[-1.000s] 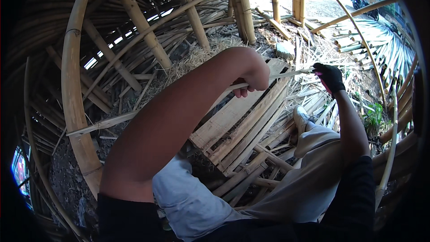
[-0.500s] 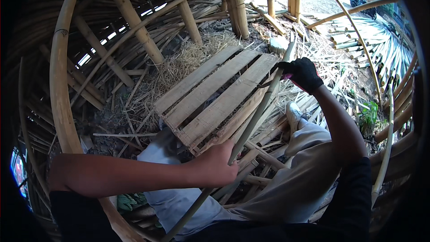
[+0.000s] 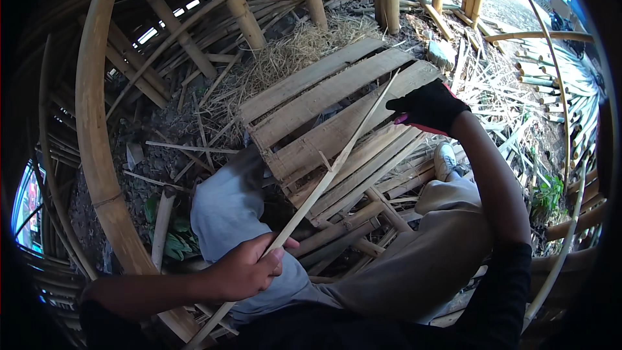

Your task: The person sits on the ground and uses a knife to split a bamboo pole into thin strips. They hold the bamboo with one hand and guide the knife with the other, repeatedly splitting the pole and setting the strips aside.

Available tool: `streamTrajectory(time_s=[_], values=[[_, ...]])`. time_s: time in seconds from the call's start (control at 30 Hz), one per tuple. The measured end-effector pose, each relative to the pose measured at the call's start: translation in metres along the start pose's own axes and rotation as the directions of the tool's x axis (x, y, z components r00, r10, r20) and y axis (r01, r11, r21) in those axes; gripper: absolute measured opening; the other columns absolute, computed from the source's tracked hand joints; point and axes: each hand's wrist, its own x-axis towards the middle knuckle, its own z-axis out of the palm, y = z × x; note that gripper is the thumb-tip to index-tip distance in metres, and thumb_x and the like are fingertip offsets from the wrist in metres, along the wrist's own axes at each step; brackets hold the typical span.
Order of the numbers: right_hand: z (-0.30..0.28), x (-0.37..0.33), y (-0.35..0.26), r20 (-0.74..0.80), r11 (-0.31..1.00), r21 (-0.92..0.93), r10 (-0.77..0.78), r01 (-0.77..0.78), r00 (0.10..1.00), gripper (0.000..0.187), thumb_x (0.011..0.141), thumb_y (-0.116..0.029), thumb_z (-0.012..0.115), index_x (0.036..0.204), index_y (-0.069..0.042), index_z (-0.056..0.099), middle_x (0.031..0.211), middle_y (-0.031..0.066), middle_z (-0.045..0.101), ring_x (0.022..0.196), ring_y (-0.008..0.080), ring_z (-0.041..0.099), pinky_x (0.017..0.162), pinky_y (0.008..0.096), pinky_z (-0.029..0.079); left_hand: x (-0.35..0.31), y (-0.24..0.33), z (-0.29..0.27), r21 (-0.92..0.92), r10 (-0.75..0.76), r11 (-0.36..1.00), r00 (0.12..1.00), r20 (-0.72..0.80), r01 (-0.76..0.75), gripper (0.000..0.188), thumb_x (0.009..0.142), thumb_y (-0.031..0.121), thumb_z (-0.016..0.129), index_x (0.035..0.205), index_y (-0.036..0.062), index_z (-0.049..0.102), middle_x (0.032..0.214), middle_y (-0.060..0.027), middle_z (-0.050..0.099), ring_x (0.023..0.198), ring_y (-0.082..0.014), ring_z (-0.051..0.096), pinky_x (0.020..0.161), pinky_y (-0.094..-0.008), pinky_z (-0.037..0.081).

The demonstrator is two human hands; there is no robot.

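A long, pale bamboo strip [image 3: 311, 199] slants over my lap, its thin far end lying above a slatted wooden platform [image 3: 343, 91]. My bare left hand [image 3: 243, 269] is closed round its lower part. A small sliver [image 3: 325, 161] sticks out from its side midway. My right hand [image 3: 427, 109], in a black glove with a red edge, is beside the strip's far end and apart from it, over the platform's right corner. Its fingers are curled, with a bit of pink showing under them. What they hold, if anything, is hidden.
A thick curved bamboo pole [image 3: 94, 110] rises at my left. Upright bamboo posts [image 3: 236, 10] and straw [image 3: 291, 48] lie beyond the platform. Cut bamboo poles [image 3: 551, 84] are stacked at the far right. Bamboo pieces lie between my legs.
My left hand has moved down and left with the strip, whose pale side now shows. My right hand, earlier at the strip, is now apart from it. The whole view has shifted somewhat.
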Motion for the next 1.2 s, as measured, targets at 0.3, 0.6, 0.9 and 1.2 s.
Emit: streamTrajectory(time_s=[0.3,0.6,0.9,1.2], values=[[-0.052,-0.015,-0.064,-0.005,0.895,0.314,0.336,-0.317,0.942,0.044,0.091,-0.052,0.054,0.109,-0.016,0.070,0.097,0.0124,0.070,0.096,0.0306,0.066,0.084,0.0404,0.052,-0.035,-0.057,0.003,-0.467,-0.025,0.883,0.986,-0.163,-0.055,0.035,0.105,0.024,0.037,0.135,0.0052,0.040,0.073,0.0044,0.036,0.055,-0.0033,0.030,0.045,-0.0183,0.026],[-0.046,0.004,-0.189,-0.122,0.927,0.213,-0.287,0.308,0.950,0.045,0.085,-0.048,0.067,0.119,-0.019,0.067,0.087,0.0104,0.070,0.074,0.0281,0.069,0.066,0.0357,0.054,-0.047,-0.019,-0.022,-0.274,-0.057,0.959,0.996,0.071,0.075,0.037,0.107,0.033,0.028,0.119,0.0019,0.042,0.078,0.0019,0.038,0.059,-0.0045,0.035,0.047,-0.0205,0.039],[0.003,0.057,-0.123,-0.348,0.834,0.327,-0.331,0.444,0.877,0.024,0.079,-0.030,0.071,0.101,-0.022,0.072,0.086,0.0049,0.071,0.077,0.0266,0.068,0.069,0.0351,0.054,0.004,0.089,-0.054,0.996,0.145,0.049,0.986,-0.087,0.080,0.027,0.086,0.011,0.057,0.105,-0.0084,0.053,0.079,-0.0160,0.065,0.075,-0.0247,0.070,0.058,-0.0364,0.057],[0.022,0.066,-0.068,-0.494,0.776,0.530,-0.044,0.341,0.868,0.025,0.092,-0.037,0.053,0.108,-0.025,0.068,0.102,0.0042,0.069,0.095,0.0269,0.066,0.080,0.0390,0.052,0.055,0.317,-0.008,0.960,0.012,-0.058,0.962,0.274,-0.273,0.038,0.084,0.021,0.068,0.112,-0.0043,0.062,0.097,-0.0200,0.069,0.087,-0.0285,0.070,0.071,-0.0445,0.057]])
